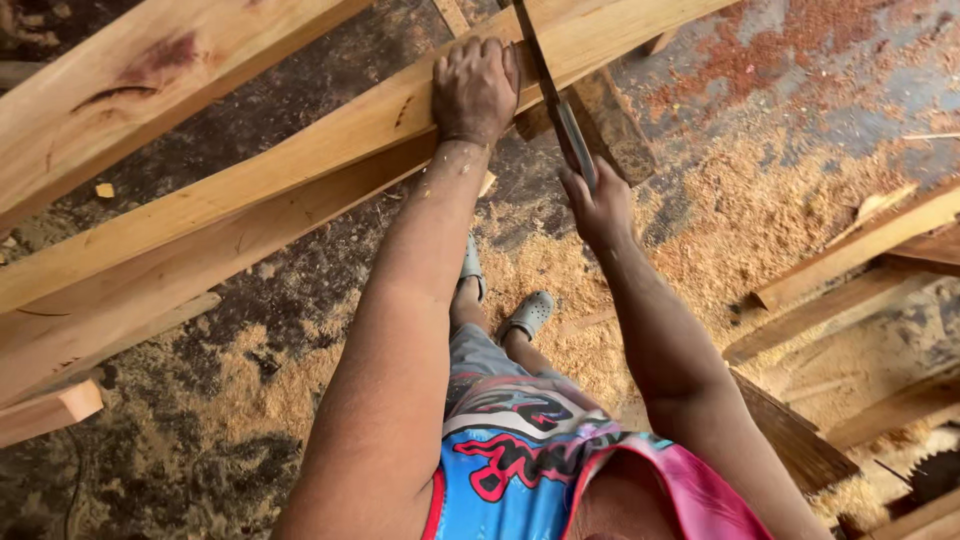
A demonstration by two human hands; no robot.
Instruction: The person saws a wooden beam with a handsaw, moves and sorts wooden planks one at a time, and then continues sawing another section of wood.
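My left hand presses flat on top of a long pale wooden plank that runs diagonally from lower left to upper right. My right hand grips the handle of a hand saw; its dark blade crosses the plank's edge just right of my left hand. The saw's tip goes out of view at the top.
A wider plank lies at upper left, and more boards sit under the sawn one. Sawdust covers the dark floor. Loose boards lie at right, and a circular saw blade shows at lower right. My feet in grey clogs stand below.
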